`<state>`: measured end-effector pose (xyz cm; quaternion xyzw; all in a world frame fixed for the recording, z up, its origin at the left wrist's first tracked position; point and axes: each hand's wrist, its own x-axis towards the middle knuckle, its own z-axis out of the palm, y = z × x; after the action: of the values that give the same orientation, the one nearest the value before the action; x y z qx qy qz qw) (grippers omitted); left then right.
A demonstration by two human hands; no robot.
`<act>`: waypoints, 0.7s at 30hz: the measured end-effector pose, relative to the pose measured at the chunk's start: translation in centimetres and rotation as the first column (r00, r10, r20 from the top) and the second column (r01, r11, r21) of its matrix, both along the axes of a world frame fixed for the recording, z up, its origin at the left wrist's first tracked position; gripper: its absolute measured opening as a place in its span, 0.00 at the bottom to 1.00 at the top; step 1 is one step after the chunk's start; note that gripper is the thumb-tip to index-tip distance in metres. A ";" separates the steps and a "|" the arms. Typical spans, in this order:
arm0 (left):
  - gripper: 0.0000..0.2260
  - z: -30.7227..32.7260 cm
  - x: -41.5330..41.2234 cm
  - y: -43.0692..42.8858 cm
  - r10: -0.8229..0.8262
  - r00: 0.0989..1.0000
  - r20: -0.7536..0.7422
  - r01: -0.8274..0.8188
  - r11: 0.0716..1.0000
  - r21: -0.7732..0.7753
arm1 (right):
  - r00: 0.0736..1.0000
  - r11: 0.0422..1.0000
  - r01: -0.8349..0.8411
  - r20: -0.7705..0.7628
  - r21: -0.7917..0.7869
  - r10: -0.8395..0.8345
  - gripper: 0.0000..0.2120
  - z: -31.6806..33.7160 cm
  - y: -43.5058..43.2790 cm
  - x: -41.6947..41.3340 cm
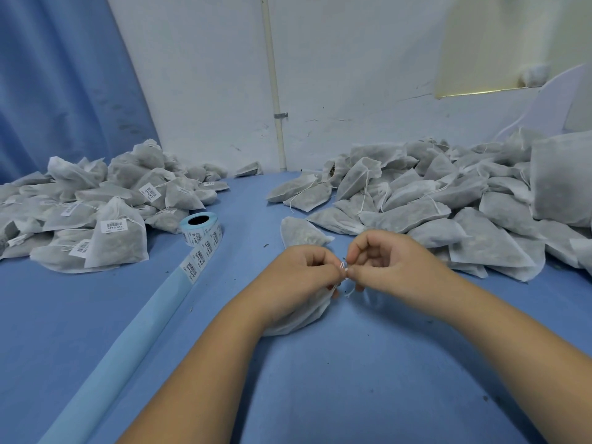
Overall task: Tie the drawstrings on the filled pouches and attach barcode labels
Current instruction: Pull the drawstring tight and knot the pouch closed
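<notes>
A white filled pouch (299,318) lies on the blue table under my left hand (299,277). Its thin white drawstring (344,267) is pinched between the fingertips of both hands, which meet over the pouch's mouth. My right hand (387,261) has its fingers curled around the string's other end, and a loose tail hangs below. Another filled pouch (301,233) lies just beyond my hands. A roll of barcode labels (201,232) stands to the left, its strip of labels (197,259) trailing toward me.
A heap of labelled pouches (96,213) fills the left of the table. A larger heap of pouches with loose strings (448,203) covers the right side. A white wall with a pipe (275,91) stands behind. A light blue backing strip (128,341) runs diagonally.
</notes>
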<state>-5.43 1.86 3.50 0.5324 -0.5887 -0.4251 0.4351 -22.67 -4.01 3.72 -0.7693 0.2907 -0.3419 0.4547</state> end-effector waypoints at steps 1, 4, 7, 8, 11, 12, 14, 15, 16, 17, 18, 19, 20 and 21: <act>0.06 0.0 0.0 0.0 0.002 1.000 0.002 -0.002 1.000 0.000 | 1.000 1.000 0.005 0.008 0.012 -0.005 0.06 0.0 0.0 0.1; 0.06 0.0 0.1 0.0 0.002 1.000 -0.009 -0.002 1.000 0.003 | 0.999 0.999 0.034 0.004 0.027 -0.035 0.06 0.1 0.0 0.2; 0.06 0.0 0.1 0.1 0.008 1.000 -0.003 -0.008 1.000 0.011 | 0.999 0.999 0.048 -0.020 -0.023 -0.048 0.08 0.1 0.1 0.2; 0.06 0.0 0.0 0.1 0.014 1.000 0.005 -0.014 1.000 0.017 | 0.997 0.996 0.059 -0.042 -0.068 -0.062 0.09 0.1 0.2 0.1; 0.07 0.0 -0.1 0.1 0.035 0.999 0.040 -0.036 0.999 0.035 | 0.988 0.968 0.094 -0.101 -0.233 -0.120 0.12 0.0 0.5 0.2; 0.07 0.0 -0.1 0.1 0.040 0.998 0.047 -0.042 0.998 0.039 | 0.985 0.956 0.102 -0.106 -0.275 -0.136 0.13 0.0 0.7 0.3; 0.07 0.1 -0.1 0.2 0.047 0.997 0.056 -0.050 0.998 0.043 | 0.980 0.927 0.109 -0.116 -0.358 -0.160 0.14 0.1 0.8 0.3; 0.08 0.2 0.0 0.2 0.048 0.997 0.066 -0.050 0.998 0.044 | 0.978 0.909 0.107 -0.125 -0.403 -0.170 0.15 0.1 0.8 0.3; 0.09 0.2 0.0 0.2 0.046 0.996 0.080 -0.050 0.998 0.045 | 0.974 0.888 0.102 -0.136 -0.448 -0.180 0.14 0.1 0.8 0.3; 0.10 0.2 0.0 0.2 0.045 0.994 0.096 -0.050 0.998 0.045 | 0.971 0.867 0.097 -0.146 -0.489 -0.191 0.14 0.2 0.8 0.3; 0.11 0.3 0.1 0.2 0.046 0.993 0.111 -0.051 0.998 0.044 | 0.967 0.846 0.089 -0.156 -0.526 -0.199 0.13 0.2 0.9 0.3; 0.11 0.3 0.1 0.3 0.048 0.991 0.123 -0.054 0.998 0.045 | 0.964 0.828 0.080 -0.167 -0.556 -0.205 0.12 0.3 0.9 0.3; 0.11 0.4 0.1 0.3 0.051 0.990 0.132 -0.058 0.997 0.046 | 0.961 0.815 0.071 -0.180 -0.575 -0.211 0.12 0.4 0.9 0.2; 0.11 0.4 0.0 0.3 0.055 0.989 0.139 -0.062 0.997 0.048 | 0.957 0.810 0.068 -0.192 -0.582 -0.218 0.11 0.4 0.9 0.2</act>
<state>-5.39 2.20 3.89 0.5886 -0.5901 -0.3896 0.3919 -22.46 -3.09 4.14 -0.8822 0.2874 -0.3470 0.1369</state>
